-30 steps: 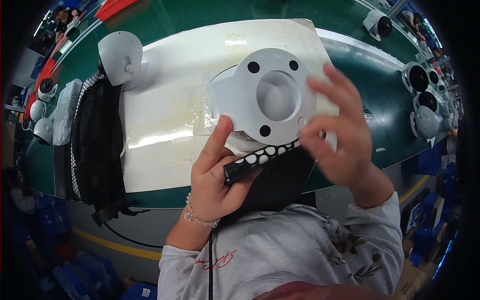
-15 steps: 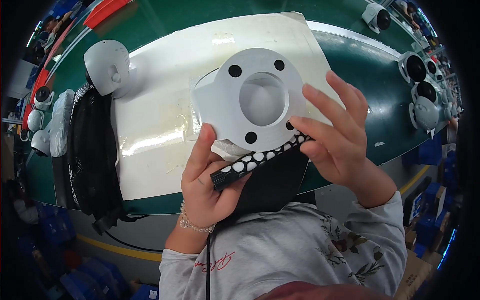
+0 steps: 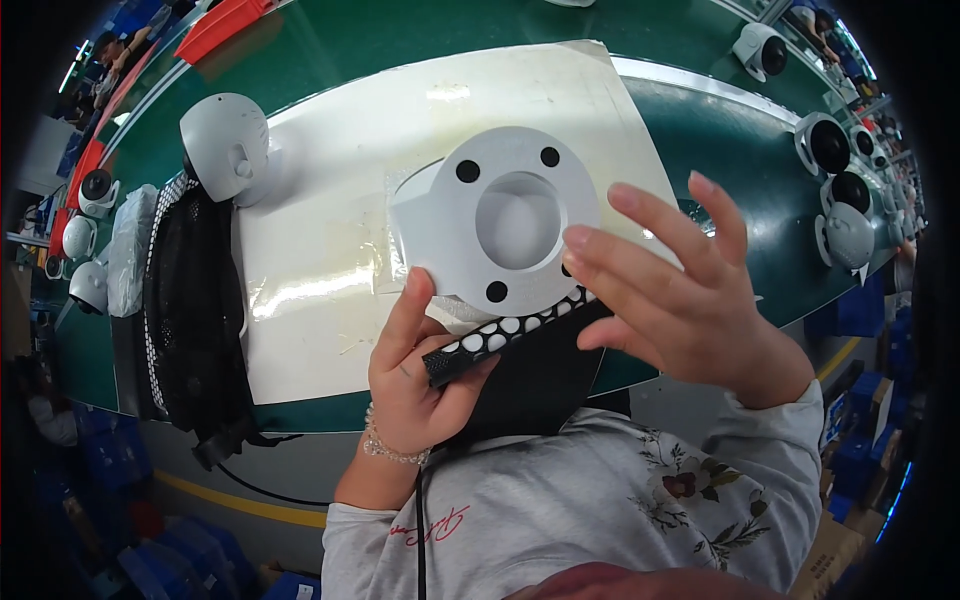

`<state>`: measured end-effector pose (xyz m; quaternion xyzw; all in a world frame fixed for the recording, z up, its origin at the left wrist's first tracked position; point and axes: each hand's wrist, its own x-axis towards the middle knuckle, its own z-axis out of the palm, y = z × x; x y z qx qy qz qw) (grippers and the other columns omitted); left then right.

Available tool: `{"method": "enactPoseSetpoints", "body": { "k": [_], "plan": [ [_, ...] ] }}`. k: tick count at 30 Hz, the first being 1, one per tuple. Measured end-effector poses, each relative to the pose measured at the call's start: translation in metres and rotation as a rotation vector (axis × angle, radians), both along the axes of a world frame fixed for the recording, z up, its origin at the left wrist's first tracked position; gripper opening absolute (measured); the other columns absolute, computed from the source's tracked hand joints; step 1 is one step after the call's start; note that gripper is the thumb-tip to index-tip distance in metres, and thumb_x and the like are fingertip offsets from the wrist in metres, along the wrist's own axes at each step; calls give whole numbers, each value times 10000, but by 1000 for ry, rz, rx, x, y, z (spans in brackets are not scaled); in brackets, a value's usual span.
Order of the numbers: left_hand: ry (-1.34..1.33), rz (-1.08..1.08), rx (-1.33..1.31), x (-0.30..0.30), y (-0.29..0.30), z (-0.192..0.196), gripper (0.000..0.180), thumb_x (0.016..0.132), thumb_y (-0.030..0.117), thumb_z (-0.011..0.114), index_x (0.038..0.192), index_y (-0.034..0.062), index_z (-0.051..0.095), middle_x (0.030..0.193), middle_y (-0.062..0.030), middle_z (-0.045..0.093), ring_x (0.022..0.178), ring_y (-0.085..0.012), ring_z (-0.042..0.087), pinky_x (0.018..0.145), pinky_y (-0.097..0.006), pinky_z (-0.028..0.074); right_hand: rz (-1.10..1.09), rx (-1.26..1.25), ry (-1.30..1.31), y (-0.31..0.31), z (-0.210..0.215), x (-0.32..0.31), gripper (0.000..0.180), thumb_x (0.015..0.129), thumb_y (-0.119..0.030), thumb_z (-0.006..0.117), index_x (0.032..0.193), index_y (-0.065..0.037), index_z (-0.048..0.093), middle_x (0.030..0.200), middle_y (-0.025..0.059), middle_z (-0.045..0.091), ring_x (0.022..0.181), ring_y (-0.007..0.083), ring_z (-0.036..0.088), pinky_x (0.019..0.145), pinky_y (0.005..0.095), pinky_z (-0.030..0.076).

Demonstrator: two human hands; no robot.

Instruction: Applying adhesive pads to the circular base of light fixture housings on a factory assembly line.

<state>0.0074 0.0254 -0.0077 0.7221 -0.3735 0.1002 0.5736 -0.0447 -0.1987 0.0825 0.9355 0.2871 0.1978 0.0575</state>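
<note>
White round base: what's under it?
Under the base, a black strip with white dots held in the left hand, then the white sheet. The sheet directly below is covered.

The round camera base (image 3: 505,225) is sitting above the perforated strip (image 3: 510,335), between the left hand (image 3: 420,385) and right hand (image 3: 685,300), over the paper sheet (image 3: 330,250) lying on the workbench (image 3: 720,130). A dome camera (image 3: 222,145) is standing at the sheet's left corner, and more cameras (image 3: 835,190) are lining the right.
</note>
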Motion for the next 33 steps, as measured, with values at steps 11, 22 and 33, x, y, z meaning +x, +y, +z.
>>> {"method": "enactPoseSetpoints", "body": {
  "k": [11, 22, 33],
  "plan": [
    [-24, -51, 8, 3, 8, -5, 115, 614, 16, 661, 672, -37, 577, 1345, -194, 304, 677, -221, 583, 666, -305, 456, -177, 823, 778, -6, 18, 86, 373, 794, -288, 591, 1048, -18, 544, 939, 96, 558, 870, 164, 532, 706, 275, 400],
    [-7, -116, -21, 7, 27, -5, 188, 594, 15, 699, 749, -8, 595, 1189, -145, 469, 683, -210, 587, 599, -287, 467, 735, 1780, 172, -135, 55, 75, 456, 896, -242, 410, 1239, 50, 338, 1022, 142, 557, 967, 193, 537, 814, 322, 450],
    [44, -165, 57, 12, 23, 6, 187, 581, 26, 696, 713, -5, 568, 860, -133, 621, 650, -221, 587, 570, -296, 463, 919, 1928, 297, -159, 51, 181, 199, 859, -176, 488, 1007, -54, 537, 912, 60, 605, 745, 155, 571, 577, 255, 438]
  ]
}}
